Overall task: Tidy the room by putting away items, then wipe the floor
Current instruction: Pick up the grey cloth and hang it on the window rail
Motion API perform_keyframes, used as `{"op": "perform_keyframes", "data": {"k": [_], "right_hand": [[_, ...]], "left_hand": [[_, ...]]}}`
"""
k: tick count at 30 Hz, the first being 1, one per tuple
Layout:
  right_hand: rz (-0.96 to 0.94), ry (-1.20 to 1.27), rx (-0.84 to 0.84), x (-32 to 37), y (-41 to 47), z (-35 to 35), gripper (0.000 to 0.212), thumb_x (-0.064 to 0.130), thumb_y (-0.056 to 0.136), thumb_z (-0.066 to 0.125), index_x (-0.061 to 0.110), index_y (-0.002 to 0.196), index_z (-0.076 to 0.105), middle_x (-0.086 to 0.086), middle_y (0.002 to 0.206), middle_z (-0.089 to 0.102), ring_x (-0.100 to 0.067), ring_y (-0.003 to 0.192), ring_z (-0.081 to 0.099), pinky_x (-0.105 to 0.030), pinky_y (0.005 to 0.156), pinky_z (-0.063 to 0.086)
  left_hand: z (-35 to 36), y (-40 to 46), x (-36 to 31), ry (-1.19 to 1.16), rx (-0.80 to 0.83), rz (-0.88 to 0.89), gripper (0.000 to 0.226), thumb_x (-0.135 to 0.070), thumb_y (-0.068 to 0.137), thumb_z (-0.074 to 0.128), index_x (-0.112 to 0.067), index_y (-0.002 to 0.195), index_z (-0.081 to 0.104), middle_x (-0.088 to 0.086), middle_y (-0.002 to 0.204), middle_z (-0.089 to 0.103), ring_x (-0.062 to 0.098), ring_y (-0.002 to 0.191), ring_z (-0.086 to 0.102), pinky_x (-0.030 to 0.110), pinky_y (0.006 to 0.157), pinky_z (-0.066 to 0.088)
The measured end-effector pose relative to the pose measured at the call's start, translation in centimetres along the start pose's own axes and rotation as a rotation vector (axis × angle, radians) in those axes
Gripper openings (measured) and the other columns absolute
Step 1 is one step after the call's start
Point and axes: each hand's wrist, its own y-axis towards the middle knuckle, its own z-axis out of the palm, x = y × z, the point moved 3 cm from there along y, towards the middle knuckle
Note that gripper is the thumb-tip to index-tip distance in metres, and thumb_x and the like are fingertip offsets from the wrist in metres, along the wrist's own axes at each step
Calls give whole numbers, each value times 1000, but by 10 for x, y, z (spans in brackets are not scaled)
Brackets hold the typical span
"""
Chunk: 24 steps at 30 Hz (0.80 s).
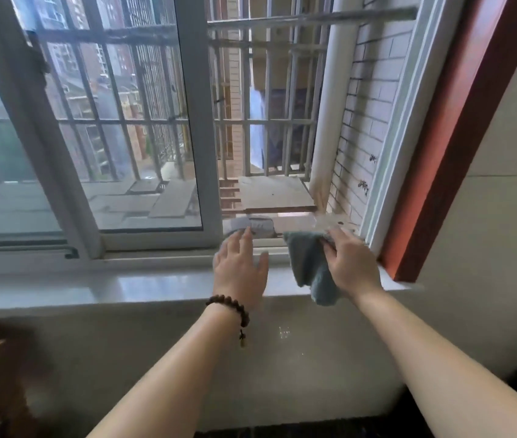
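My right hand (350, 263) grips a grey-blue cloth (309, 267), which hangs bunched over the right end of the white window sill (156, 284). My left hand (239, 268), with a brown bead bracelet on its wrist, is stretched flat with fingers apart over the sill and window track, holding nothing. Its fingertips reach toward a pale grey and white bundle (258, 226) that lies just outside the open window, on the ledge. The two hands are a short way apart, with the cloth between them.
The sliding window pane (143, 137) is pushed left, so the right half stands open. Metal security bars (266, 121) close off the outside. A red-brown window frame (459, 137) stands at the right. White tiled wall lies below the sill; something brown and blurred sits lower left.
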Motion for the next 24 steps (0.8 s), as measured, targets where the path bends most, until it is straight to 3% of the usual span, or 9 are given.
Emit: {"op": "perform_keyframes", "data": {"k": [7, 11, 16, 24], "right_hand": [[-14, -5, -134, -16, 146, 21, 16, 19, 97, 49, 11, 105, 60, -8, 96, 63, -26, 81, 57, -25, 66, 33], [-41, -5, -207, -32, 211, 20, 15, 21, 98, 47, 12, 101, 59, -7, 92, 61, -24, 77, 56, -33, 64, 46], [-79, -29, -300, -59, 289, 15, 14, 19, 97, 49, 9, 98, 59, -6, 89, 58, -21, 72, 51, -26, 62, 34], [-142, 38, -400, -109, 392, 20, 15, 19, 96, 49, 8, 96, 60, -8, 88, 59, -24, 77, 54, -29, 65, 41]], "left_hand": [[9, 164, -1, -15, -52, 115, 58, -45, 98, 36, -23, 149, 21, 4, 153, 29, 25, 140, 26, 47, 116, 23], [12, 236, -20, -57, -124, 182, 56, -41, 99, 39, -20, 149, 26, 5, 152, 34, 23, 139, 28, 44, 116, 25], [24, 318, -46, -49, -192, 246, 58, -43, 98, 39, -18, 149, 26, 6, 149, 37, 24, 138, 31, 46, 114, 28], [50, 416, -89, -61, -261, 296, 54, -42, 97, 40, -18, 145, 33, 6, 146, 40, 23, 135, 34, 46, 111, 32]]}}
